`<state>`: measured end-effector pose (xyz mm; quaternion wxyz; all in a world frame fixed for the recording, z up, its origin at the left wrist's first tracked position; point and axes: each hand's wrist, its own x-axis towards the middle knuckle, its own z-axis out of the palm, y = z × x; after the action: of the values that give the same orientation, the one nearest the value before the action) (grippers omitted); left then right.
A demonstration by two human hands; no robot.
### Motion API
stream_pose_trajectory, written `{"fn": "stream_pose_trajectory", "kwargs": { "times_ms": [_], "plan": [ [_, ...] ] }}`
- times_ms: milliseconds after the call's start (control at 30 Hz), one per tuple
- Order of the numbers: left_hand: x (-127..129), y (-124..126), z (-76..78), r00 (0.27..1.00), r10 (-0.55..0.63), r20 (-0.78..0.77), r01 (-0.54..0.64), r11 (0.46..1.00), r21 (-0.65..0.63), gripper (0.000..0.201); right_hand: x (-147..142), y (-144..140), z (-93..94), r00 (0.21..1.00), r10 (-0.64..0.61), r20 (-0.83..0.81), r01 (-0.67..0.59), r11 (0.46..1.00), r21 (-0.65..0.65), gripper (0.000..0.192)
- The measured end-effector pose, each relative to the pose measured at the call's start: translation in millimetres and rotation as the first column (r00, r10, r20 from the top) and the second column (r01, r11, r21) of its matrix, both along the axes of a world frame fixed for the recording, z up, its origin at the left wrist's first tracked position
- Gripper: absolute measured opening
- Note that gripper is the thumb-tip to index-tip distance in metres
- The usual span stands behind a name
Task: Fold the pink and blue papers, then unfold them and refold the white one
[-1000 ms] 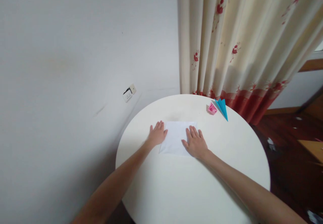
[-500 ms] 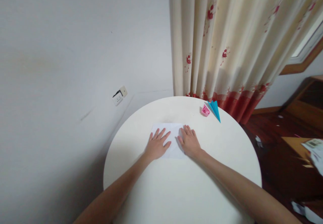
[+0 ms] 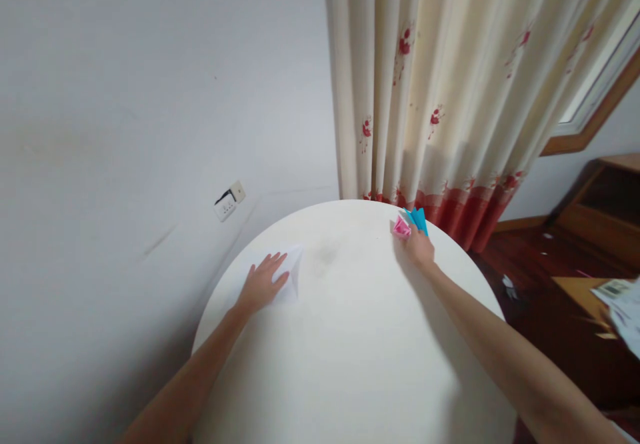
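White wall (image 3: 175,84) beyond left hand (image 3: 263,287), and cream curtain (image 3: 450,84) with red flowers and red lower border, beyond right hand (image 3: 419,247). Ahead of left hand and slightly to its left, two small wall plates (image 3: 225,208), fixed side by side. Beneath and around both hands, round white table (image 3: 360,351), with soft grey smudge (image 3: 327,251) to the right of left hand.

Laid palm down on white paper (image 3: 293,284): left hand, with fingers spread wide, released, grasping nothing. Visible just at its right side: straight edge of the paper and some slanting crease lines. Remaining part covered by the hand, or difficult to separate from the white table.

Well apart from left hand, near the far right edge of the table: right hand, reached out to pink folded paper (image 3: 401,227) and blue folded paper (image 3: 417,219). Pink one just left of the fingertips, apparently touching; blue one just beyond the fingers, with its nearer part hidden behind them. Whether grasping one, both or only touching, not possible to tell.

Far to the right of right hand, past the curtain: window (image 3: 600,84), brown cabinet (image 3: 610,191), dark red floor (image 3: 535,257), and tan board (image 3: 575,291) with printed papers (image 3: 620,304).
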<state>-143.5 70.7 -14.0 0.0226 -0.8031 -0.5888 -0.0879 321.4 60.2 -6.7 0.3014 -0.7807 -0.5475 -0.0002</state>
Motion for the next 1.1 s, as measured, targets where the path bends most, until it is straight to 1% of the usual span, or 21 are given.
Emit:
{"fn": "stream_pose_trajectory", "kwargs": {
  "times_ms": [100,167,233,267,300,333,367,400,433,467,500,533,567,633,667,733,767,833,900,1000,1100],
  "plan": [
    [15.2,-5.1,-7.5,1.000,-0.008,-0.020,0.007,0.998,-0.063,0.056,0.3,6.5,-2.6,1.000,0.023,-0.015,-0.023,1.000,0.002,0.034],
    [20.3,-7.2,-6.5,1.000,-0.011,0.005,0.011,0.996,-0.083,0.054,0.2,8.2,-2.0,0.999,0.044,-0.031,-0.043,0.999,0.021,0.029],
    [29.6,-8.7,1.5,0.994,0.001,0.109,0.003,0.999,-0.036,0.054,-5.2,7.9,0.1,0.995,0.087,-0.050,-0.084,0.995,0.061,0.027],
    [38.1,-9.7,7.2,0.981,-0.005,0.196,0.000,1.000,0.027,0.054,-11.2,6.7,1.6,0.991,0.123,-0.060,-0.117,0.989,0.088,0.027],
    [49.8,-11.2,13.4,0.949,-0.033,0.312,0.004,0.996,0.091,0.052,-19.7,4.5,3.6,0.985,0.162,-0.067,-0.154,0.982,0.111,0.026],
    [64.4,-13.2,19.3,0.893,-0.074,0.444,0.014,0.990,0.138,0.049,-30.7,1.0,5.9,0.976,0.205,-0.070,-0.195,0.972,0.128,0.026],
    [81.1,-15.8,24.6,0.807,-0.107,0.581,0.020,0.988,0.154,0.043,-43.7,-4.0,8.5,0.965,0.254,-0.070,-0.242,0.959,0.146,0.025],
    [98.8,-18.9,28.7,0.693,-0.123,0.710,0.028,0.989,0.144,0.037,-58.0,-10.6,11.4,0.949,0.306,-0.069,-0.292,0.942,0.164,0.023],
    [116.2,-22.3,31.6,0.580,-0.134,0.803,0.064,0.991,0.119,0.033,-73.0,-18.6,14.3,0.926,0.373,-0.066,-0.354,0.915,0.194,0.022],
    [132.1,-26.0,33.2,0.485,-0.142,0.863,0.103,0.989,0.104,0.030,-87.6,-27.6,16.8,0.881,0.469,-0.055,-0.439,0.857,0.270,0.022],
    [145.5,-29.9,33.6,0.398,-0.149,0.905,0.118,0.987,0.110,0.029,-101.0,-37.1,18.7,0.843,0.537,-0.034,-0.497,0.800,0.337,0.023],
    [155.6,-33.8,33.2,0.332,-0.157,0.930,0.130,0.984,0.120,0.028,-112.7,-46.4,19.7,0.815,0.579,-0.004,-0.535,0.755,0.378,0.023],
    [162.5,-37.6,32.1,0.291,-0.152,0.944,0.133,0.984,0.118,0.027,-122.4,-54.9,19.4,0.798,0.602,0.029,-0.561,0.725,0.400,0.024],
    [167.1,-44.2,29.2,0.236,-0.138,0.962,0.083,0.989,0.122,0.024,-135.5,-68.2,15.0,0.781,0.620,0.072,-0.592,0.699,0.402,0.025],
    [166.1,-46.6,27.8,0.218,-0.136,0.967,0.056,0.990,0.126,0.025,-139.6,-72.8,11.5,0.781,0.619,0.085,-0.597,0.700,0.391,0.026],
    [161.0,-49.2,25.7,0.204,-0.132,0.970,0.007,0.991,0.133,0.029,-145.0,-79.0,4.2,0.784,0.612,0.105,-0.603,0.711,0.361,0.027],
    [158.3,-49.2,24.8,0.216,-0.131,0.968,-0.007,0.991,0.136,0.030,-147.1,-81.4,1.4,0.780,0.615,0.115,-0.611,0.712,0.346,0.027],
    [153.9,-47.4,22.9,0.276,-0.119,0.954,-0.015,0.992,0.128,0.029,-151.2,-86.1,-0.9,0.765,0.630,0.136,-0.635,0.701,0.324,0.025],
    [151.5,-44.2,19.9,0.346,-0.088,0.934,-0.016,0.995,0.099,0.027,-155.3,-91.4,1.0,0.756,0.638,0.146,-0.648,0.696,0.311,0.023],
    [149.4,-40.0,14.4,0.412,-0.078,0.908,-0.032,0.994,0.100,0.019,-159.3,-97.4,6.7,0.784,0.609,0.118,-0.614,0.733,0.295,0.025],
    [147.6,-40.3,12.5,0.515,-0.164,0.841,-0.003,0.981,0.194,0.011,-158.5,-97.3,10.1,0.826,0.563,0.028,-0.542,0.779,0.315,0.027]
  ]
}}
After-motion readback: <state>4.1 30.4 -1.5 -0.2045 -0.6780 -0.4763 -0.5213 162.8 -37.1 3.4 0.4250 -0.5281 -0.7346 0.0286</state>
